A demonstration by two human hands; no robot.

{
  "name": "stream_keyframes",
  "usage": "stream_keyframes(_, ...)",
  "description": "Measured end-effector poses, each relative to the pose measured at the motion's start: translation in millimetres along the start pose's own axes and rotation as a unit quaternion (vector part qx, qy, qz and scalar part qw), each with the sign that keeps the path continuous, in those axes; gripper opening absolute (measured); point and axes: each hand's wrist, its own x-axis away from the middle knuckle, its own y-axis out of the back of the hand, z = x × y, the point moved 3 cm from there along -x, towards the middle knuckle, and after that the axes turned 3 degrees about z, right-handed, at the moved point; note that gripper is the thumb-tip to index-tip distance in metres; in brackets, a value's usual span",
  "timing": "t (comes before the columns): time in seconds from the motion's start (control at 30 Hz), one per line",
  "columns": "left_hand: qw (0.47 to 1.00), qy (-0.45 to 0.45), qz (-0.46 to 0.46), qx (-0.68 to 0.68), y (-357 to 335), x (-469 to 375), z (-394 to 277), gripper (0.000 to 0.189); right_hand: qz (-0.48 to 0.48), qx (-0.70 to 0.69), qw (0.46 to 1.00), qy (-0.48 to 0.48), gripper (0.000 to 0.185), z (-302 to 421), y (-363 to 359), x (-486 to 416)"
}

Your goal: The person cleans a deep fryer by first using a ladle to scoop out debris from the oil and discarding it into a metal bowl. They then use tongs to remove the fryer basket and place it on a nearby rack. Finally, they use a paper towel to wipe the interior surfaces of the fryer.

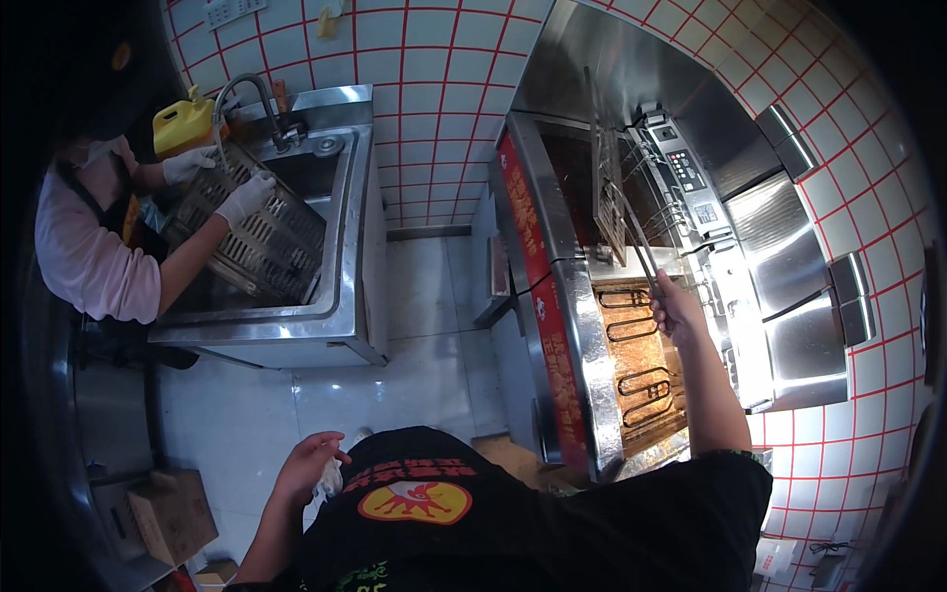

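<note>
My right hand grips the long two-rod metal handle of a flat wire fryer basket. The basket is tilted almost edge-on above the far well of a steel deep fryer, which looks dark inside. Below my hand, the near well holds brownish-gold bubbly or crusted contents with black looped heating elements. My left hand hangs low beside my black apron, fingers partly curled. A crumpled white thing shows at its palm; whether the fingers hold it is unclear.
At left, a co-worker's gloved hands handle a slotted metal panel over a steel sink. A yellow jug stands by the faucet. Cardboard boxes sit lower left. A control panel lines the fryer's back.
</note>
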Motion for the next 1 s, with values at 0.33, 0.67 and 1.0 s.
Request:
stream_keyframes(0.33, 1.000, -0.006, 0.025, -0.002, -13.4, -7.8, -2.1, 0.030, -0.022, 0.053, 0.998, -0.007, 0.040, -21.5, 15.2, -7.2)
stream_keyframes(0.67, 0.999, -0.021, 0.039, -0.004, -15.6, -10.2, -0.5, 0.029, -0.010, 0.056, 0.998, -0.010, 0.042, -19.1, 14.1, 10.1)
stream_keyframes(1.0, 1.000, -0.005, 0.024, -0.013, -24.0, -7.8, 2.4, 0.030, 0.002, 0.057, 0.998, 0.015, 0.038, -16.8, 15.0, 24.6)
